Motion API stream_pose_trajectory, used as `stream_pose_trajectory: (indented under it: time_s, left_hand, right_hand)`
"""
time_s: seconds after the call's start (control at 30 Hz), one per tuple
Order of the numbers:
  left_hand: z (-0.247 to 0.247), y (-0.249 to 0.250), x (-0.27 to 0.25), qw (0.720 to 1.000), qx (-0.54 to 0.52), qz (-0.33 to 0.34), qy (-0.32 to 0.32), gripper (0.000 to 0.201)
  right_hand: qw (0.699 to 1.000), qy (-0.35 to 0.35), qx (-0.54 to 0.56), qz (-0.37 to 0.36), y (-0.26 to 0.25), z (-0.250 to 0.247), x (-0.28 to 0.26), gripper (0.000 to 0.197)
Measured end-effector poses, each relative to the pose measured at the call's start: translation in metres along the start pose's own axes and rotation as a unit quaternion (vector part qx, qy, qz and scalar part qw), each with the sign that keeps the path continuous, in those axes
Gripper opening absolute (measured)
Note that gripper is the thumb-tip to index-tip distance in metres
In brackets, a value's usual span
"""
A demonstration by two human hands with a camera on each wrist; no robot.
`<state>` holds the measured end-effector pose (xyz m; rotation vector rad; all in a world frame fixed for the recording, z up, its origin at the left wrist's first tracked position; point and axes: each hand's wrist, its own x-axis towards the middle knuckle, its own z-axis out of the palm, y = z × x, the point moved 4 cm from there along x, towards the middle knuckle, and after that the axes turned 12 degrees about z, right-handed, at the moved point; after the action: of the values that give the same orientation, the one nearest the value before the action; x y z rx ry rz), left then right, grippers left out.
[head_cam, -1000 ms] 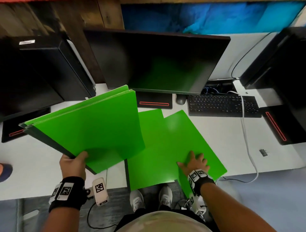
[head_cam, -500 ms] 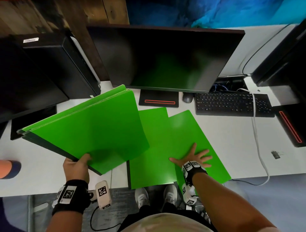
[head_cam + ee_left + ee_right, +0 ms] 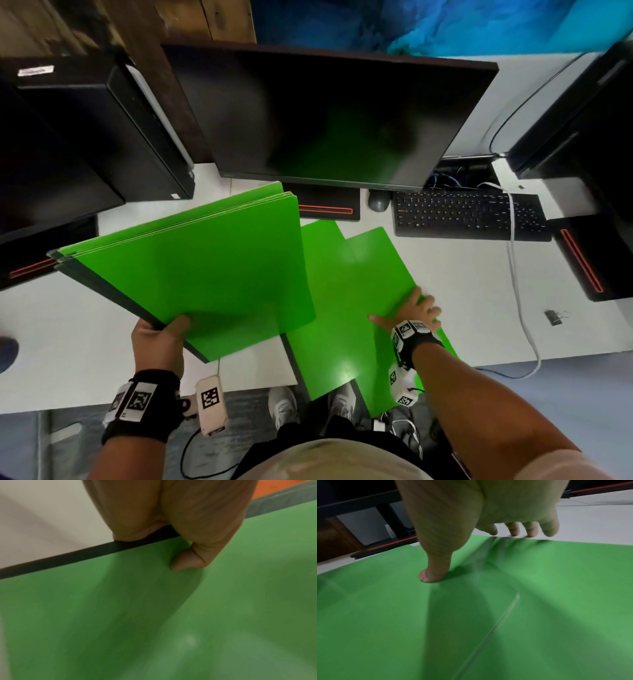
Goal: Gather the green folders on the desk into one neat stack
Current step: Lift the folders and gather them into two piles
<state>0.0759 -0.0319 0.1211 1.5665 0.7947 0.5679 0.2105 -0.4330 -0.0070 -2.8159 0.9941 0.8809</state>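
Several green folders make up a held stack (image 3: 191, 274), raised at a tilt above the left part of the white tabletop (image 3: 68, 329). The left hand (image 3: 157, 339) grips its near corner, thumb pressed on the top cover and the other fingers curled under the dark edge, as the left wrist view confirms (image 3: 180, 520). Just right of the stack, two loose folders lie flat and overlapping: a left folder (image 3: 322, 260) and a right folder (image 3: 373, 274) skewed across it, both jutting past the near edge of the tabletop. The right hand (image 3: 411, 308) rests on the right folder with fingers straight and spread, thumb flat on the green and the fingertips (image 3: 530, 532) at its right edge. Behind stand a monitor (image 3: 329, 116) and, further right, a keyboard (image 3: 469, 216).
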Motion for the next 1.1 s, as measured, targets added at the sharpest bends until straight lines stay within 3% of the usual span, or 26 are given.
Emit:
stream_pose_trajectory:
  time_s: [0.13,0.27,0.43,0.6,0.7,0.8,0.87,0.97,1.1]
  left_hand:
    - [0.001,-0.001,0.001,1.0,-0.013,0.001,-0.001,0.03]
    - [0.003,-0.001,0.003,1.0,-0.013,0.003,-0.004,0.031]
    - [0.0,-0.001,0.006,1.0,-0.015,0.004,-0.002,0.032]
    - [-0.023,-0.005,0.02,0.999,-0.016,-0.009,0.043,0.03]
    - [-0.043,-0.01,0.031,0.995,-0.026,-0.029,0.092,0.028]
    - [-0.056,-0.011,0.036,0.99,-0.029,-0.048,0.131,0.026]
    - [-0.059,-0.009,0.037,0.988,-0.034,-0.046,0.144,0.026]
    - [-0.052,-0.009,0.038,0.987,-0.04,-0.051,0.144,0.028]
    - [-0.022,-0.016,0.037,0.992,-0.046,-0.071,0.097,0.027]
  right_hand:
    - [0.999,-0.009,0.024,0.026,0.001,-0.007,0.008,0.127]
    - [0.989,-0.089,0.113,0.037,0.003,-0.001,0.016,0.112]
    - [0.966,-0.148,0.21,0.007,0.01,-0.008,0.019,0.064]
    - [0.91,-0.111,0.394,-0.065,0.035,-0.017,0.013,0.017]
    - [0.86,-0.142,0.476,-0.119,0.05,-0.018,0.009,0.033]
    - [0.803,-0.174,0.547,-0.163,0.063,-0.035,-0.005,0.025]
    - [0.77,-0.185,0.583,-0.181,0.069,-0.052,-0.017,0.037]
    - [0.731,-0.198,0.615,-0.217,0.064,-0.075,-0.027,0.034]
    - [0.706,-0.209,0.623,-0.264,0.024,-0.091,-0.045,0.037]
